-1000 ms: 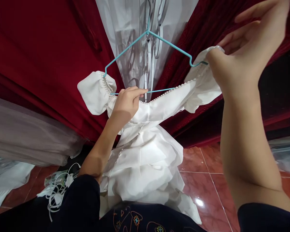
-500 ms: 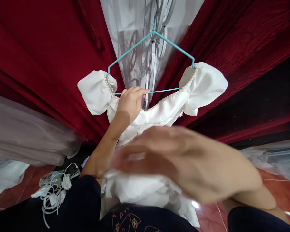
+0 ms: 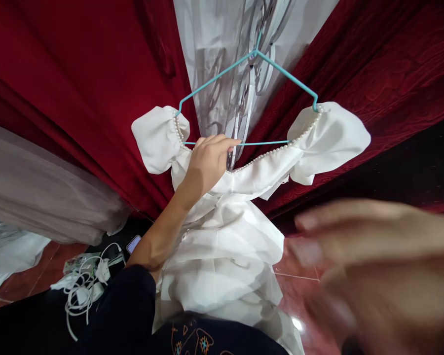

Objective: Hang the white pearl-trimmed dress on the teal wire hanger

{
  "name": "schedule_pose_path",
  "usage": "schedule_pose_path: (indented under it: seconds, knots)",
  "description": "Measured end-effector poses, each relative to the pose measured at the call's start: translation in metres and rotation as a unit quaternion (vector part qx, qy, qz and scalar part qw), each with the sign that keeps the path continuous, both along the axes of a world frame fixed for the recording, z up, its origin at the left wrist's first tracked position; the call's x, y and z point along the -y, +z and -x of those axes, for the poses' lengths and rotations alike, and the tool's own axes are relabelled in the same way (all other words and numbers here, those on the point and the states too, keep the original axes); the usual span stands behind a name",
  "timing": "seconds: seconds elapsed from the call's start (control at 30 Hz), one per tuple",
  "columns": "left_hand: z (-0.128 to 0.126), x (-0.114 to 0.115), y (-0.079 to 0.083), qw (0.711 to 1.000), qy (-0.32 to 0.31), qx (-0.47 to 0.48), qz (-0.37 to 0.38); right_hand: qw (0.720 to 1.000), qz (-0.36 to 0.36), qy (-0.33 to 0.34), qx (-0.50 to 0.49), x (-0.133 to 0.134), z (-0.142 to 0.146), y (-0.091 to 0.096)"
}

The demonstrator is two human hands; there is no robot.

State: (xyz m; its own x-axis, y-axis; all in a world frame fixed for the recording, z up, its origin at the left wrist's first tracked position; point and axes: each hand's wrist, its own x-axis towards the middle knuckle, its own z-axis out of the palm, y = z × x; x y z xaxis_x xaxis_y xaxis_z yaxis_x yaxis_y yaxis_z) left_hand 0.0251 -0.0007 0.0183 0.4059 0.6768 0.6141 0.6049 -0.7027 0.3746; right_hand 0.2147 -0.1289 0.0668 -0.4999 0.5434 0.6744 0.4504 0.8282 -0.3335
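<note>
A white dress (image 3: 222,246) with puffed sleeves and a pearl-trimmed neckline hangs on a teal wire hanger (image 3: 244,69). My left hand (image 3: 207,165) is closed around the hanger's bottom bar and the dress's neckline at the centre. My right hand (image 3: 377,266) is close to the camera at the lower right, smeared by motion, away from the dress, its fingers stretched out with nothing visible in them. Both sleeves sit on the hanger's ends.
Dark red curtains (image 3: 77,79) and a sheer white curtain (image 3: 222,44) hang behind. Grey tulle (image 3: 40,197) lies at left. A tangle of white cables and chargers (image 3: 83,288) and a phone (image 3: 133,243) lie on the red tiled floor (image 3: 292,266).
My right hand let go of the right sleeve, swept down across the dress and moved to the lower right. The right sleeve now sits on the hanger's end. The view shifted slightly left.
</note>
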Motion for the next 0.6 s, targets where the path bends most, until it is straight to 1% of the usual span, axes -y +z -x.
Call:
schedule_pose_path:
  seconds: [0.07, 0.1, 0.17, 0.23, 0.27, 0.3, 0.33, 0.4, 0.43, 0.47, 0.5, 0.53, 0.6]
  knots:
    - [0.002, -0.002, -0.002, 1.000, -0.011, 0.008, -0.011, 1.000, 0.000, -0.022, 0.003, -0.022, 0.002, -0.015]
    - [0.002, -0.004, -0.003, 1.000, -0.017, 0.011, -0.018, 0.999, -0.004, -0.044, 0.004, -0.035, 0.003, -0.023]
    - [0.004, -0.005, -0.007, 0.999, -0.033, 0.011, -0.041, 0.993, -0.022, -0.116, 0.007, -0.063, 0.002, -0.040]
    - [0.005, -0.003, -0.010, 0.995, -0.055, 0.022, -0.074, 0.979, -0.041, -0.198, 0.007, -0.093, 0.000, -0.057]
    - [0.006, -0.001, -0.010, 0.993, -0.056, 0.040, -0.093, 0.971, -0.059, -0.230, -0.003, -0.106, -0.001, -0.064]
    - [0.008, 0.003, -0.009, 0.990, -0.041, 0.066, -0.115, 0.964, -0.076, -0.254, -0.016, -0.116, -0.001, -0.071]
    - [0.012, 0.007, -0.008, 0.986, -0.009, 0.094, -0.140, 0.958, -0.092, -0.269, -0.030, -0.124, 0.000, -0.077]
    - [0.022, 0.014, -0.001, 0.962, 0.107, 0.150, -0.199, 0.952, -0.112, -0.279, -0.055, -0.131, 0.002, -0.085]
    - [0.029, 0.015, 0.004, 0.947, 0.166, 0.164, -0.220, 0.952, -0.115, -0.277, -0.062, -0.131, 0.004, -0.087]
    - [0.037, 0.014, 0.008, 0.937, 0.209, 0.166, -0.226, 0.953, -0.116, -0.274, -0.066, -0.130, 0.006, -0.088]
    - [0.045, 0.010, 0.012, 0.935, 0.230, 0.158, -0.218, 0.952, -0.116, -0.273, -0.069, -0.128, 0.007, -0.089]
    - [0.053, 0.003, 0.016, 0.941, 0.232, 0.150, -0.196, 0.951, -0.118, -0.275, -0.072, -0.127, 0.008, -0.089]
    - [0.067, -0.015, 0.021, 0.959, 0.197, 0.145, -0.145, 0.947, -0.125, -0.286, -0.081, -0.125, 0.007, -0.088]
